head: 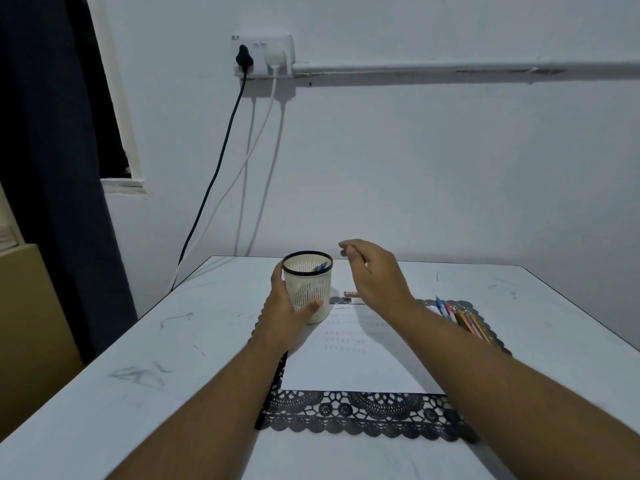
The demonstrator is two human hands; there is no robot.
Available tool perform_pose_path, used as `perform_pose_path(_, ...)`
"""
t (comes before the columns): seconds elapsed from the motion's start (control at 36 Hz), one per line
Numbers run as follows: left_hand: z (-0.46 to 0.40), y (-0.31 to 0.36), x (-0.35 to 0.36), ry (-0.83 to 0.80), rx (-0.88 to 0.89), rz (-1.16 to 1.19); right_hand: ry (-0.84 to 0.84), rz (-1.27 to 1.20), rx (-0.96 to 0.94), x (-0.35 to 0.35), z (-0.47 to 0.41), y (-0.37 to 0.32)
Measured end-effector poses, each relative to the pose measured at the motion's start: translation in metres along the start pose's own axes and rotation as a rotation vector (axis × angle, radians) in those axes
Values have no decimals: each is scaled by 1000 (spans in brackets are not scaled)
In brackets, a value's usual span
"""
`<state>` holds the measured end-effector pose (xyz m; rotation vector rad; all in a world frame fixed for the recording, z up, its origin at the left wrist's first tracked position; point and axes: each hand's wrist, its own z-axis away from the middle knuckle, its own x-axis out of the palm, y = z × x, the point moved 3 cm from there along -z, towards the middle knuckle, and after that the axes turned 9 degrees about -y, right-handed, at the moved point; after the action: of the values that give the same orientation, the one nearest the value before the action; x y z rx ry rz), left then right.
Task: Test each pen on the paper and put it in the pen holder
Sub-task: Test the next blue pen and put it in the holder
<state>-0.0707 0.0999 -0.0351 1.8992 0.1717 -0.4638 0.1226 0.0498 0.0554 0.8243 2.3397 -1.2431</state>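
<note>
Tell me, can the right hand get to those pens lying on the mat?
Probably yes. The right hand holds nothing, and the pens lie uncovered on the lace mat beside its forearm.

Pens (464, 318) right of paper (360, 362)

my left hand (287, 315) hides part of the pen holder (309, 289) | pen (320, 267) inside mostly hidden | paper (353, 362) marks too faint to read | small object (350, 293) unidentifiable
</note>
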Motion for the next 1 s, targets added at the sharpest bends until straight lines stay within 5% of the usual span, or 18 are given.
perform_pose_path(0.17,4,16,-8,151,50,-90,-136,157,66,-18,37,32)
perform_pose_path(0.36,33,110,-35,487,509,-250,-327,294,207,-34,78,51)
perform_pose_path(0.47,48,130,-4,256,553,-257,-356,401,245,-39,89,55)
perform_pose_path(0.69,59,70,57,-134,230,-706,-457,579,142,-32,107,55)
perform_pose_path(0.89,65,64,64,-212,154,-876,-431,560,151,-35,110,53)
perform_pose_path(1.0,65,61,63,-225,149,-861,-255,509,225,-52,110,60)
